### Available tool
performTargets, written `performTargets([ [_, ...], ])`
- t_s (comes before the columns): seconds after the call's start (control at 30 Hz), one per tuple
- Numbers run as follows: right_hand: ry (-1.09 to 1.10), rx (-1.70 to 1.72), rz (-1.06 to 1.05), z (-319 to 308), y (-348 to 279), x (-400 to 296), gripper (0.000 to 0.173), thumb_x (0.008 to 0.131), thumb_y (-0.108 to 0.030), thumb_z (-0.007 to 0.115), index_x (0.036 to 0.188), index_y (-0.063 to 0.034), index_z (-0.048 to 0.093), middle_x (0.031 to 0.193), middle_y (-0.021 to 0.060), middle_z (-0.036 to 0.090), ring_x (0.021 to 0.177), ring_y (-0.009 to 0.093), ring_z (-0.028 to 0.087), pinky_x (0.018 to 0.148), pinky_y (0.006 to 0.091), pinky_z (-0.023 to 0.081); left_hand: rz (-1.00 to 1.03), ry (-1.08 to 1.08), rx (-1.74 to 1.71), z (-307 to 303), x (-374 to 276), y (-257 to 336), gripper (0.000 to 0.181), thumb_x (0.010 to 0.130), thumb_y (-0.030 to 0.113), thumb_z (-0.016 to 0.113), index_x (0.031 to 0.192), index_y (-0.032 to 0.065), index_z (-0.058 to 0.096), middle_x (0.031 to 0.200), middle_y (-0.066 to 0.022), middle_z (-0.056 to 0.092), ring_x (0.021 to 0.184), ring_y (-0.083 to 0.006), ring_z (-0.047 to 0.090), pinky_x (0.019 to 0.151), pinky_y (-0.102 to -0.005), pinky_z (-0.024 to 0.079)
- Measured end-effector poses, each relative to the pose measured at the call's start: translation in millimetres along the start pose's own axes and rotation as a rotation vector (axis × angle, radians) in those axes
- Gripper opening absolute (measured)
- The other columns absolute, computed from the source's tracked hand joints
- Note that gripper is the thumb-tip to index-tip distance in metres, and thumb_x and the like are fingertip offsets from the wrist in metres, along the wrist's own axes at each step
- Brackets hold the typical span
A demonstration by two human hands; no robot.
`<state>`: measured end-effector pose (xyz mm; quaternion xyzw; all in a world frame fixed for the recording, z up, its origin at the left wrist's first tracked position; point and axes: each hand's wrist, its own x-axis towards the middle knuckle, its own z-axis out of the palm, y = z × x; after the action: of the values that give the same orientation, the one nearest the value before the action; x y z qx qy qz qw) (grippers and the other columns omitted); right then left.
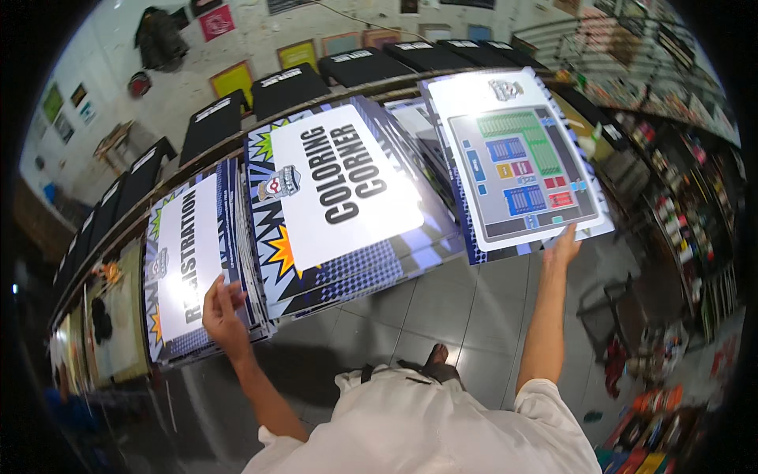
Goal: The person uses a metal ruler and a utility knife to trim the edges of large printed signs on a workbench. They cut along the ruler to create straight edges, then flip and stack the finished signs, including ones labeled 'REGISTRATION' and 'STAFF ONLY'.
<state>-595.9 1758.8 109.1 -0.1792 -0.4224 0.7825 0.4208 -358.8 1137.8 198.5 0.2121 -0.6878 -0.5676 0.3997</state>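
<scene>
A printed board (515,228) with a coloured floor plan is at the right, its lower edge gripped by my right hand (562,247). It lies tilted, partly over other printed sheets. In the middle rests a stack of large printed boards (379,189); the top one bears big black lettering on a white panel, with comic-style bursts along one side. Another stack of printed boards (195,249) lies to its left, also lettered. My left hand (225,320) is over that stack's near right corner, fingers slightly bent and apart, holding nothing visible. Contact with the stack is unclear.
Black shirts (290,89) with white print hang over boards behind the table. Yellow-meshed frames (232,83) lean against the wall. Shelves of bottles and jars (681,231) stand at the right. A dark chair (645,302) is on the tiled floor (385,320).
</scene>
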Motion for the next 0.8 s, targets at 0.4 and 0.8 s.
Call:
performTargets([
  [0.4,0.210,-1.369,-0.134,41,182,97,0.118,0.070,-0.064,0.081,0.152,-0.0044,0.020,0.139,0.0343,0.035,0.129,0.045,0.036,0.099,0.0568,0.038,-0.166,0.489,0.331,-17,-142,69,0.031,0.104,0.023,0.057,0.123,0.0004,0.065,0.095,-0.0084,0.073,0.073,-0.0095,0.063,0.065,-0.0235,0.049],
  [0.8,-0.834,-0.629,-0.797,14,13,-224,0.061,0.095,-0.020,0.065,0.142,0.0071,0.036,0.145,0.0246,0.031,0.134,0.039,0.038,0.110,0.0476,0.038,-0.122,0.467,0.650,-162,-127,24,0.027,0.096,0.016,0.067,0.117,-0.0007,0.069,0.090,-0.0072,0.073,0.075,-0.0090,0.064,0.066,-0.0224,0.048],
])
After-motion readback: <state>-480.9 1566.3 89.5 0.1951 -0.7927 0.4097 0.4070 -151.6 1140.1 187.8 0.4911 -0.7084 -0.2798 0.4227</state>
